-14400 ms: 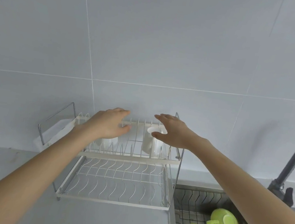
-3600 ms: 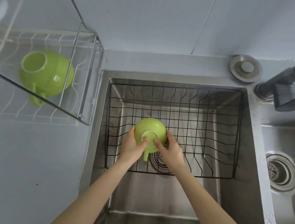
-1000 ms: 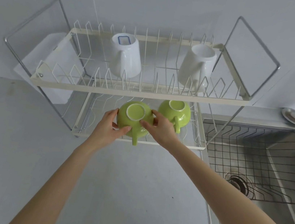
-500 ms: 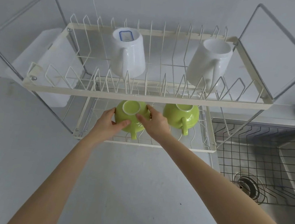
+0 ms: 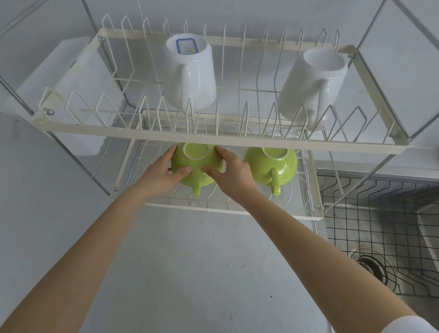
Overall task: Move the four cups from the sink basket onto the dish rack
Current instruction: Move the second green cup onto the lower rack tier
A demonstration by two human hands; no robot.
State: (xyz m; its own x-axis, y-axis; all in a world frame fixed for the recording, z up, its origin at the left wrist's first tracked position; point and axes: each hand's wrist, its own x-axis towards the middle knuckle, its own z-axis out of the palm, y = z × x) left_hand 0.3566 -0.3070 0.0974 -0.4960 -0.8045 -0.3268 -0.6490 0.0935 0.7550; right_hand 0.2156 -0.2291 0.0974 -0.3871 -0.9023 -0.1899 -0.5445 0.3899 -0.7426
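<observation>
My left hand [image 5: 161, 173] and right hand [image 5: 232, 174] cupped the upside-down green cup [image 5: 197, 166] on the dish rack [image 5: 217, 141]'s lower shelf, fingers pressing its slick, breakable-looking sides, not its handle.

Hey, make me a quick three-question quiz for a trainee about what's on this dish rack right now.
1. True or false: the white mugs stand on the lower shelf of the dish rack.
2. How many green cups are on the lower shelf? A) one B) two C) three
3. Fill in: the sink basket holds ___ cups.

Key
1. False; they sit upside down on the upper shelf.
2. B; the left hand and right hand hold the left green cup, beside the right green cup.
3. No.
</observation>
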